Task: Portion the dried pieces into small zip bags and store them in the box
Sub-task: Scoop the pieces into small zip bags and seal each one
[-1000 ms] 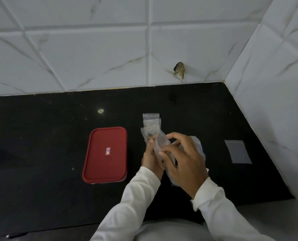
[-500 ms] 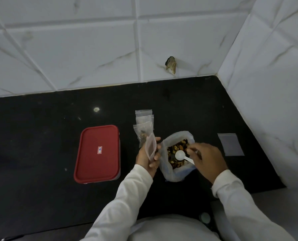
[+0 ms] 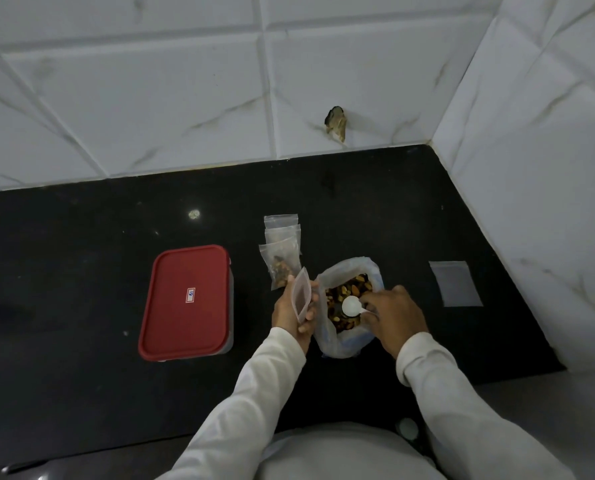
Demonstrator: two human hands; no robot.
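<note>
Left hand [image 3: 294, 311] raised, fingers curled in a grip; right hand [image 3: 393, 315] lowered, fingertips pinched together

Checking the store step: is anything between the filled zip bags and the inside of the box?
Yes. The red lid sits closed on the box, so it must come off first. The counter between the filled zip bags and the box looks bare. Both hands are occupied.
</note>
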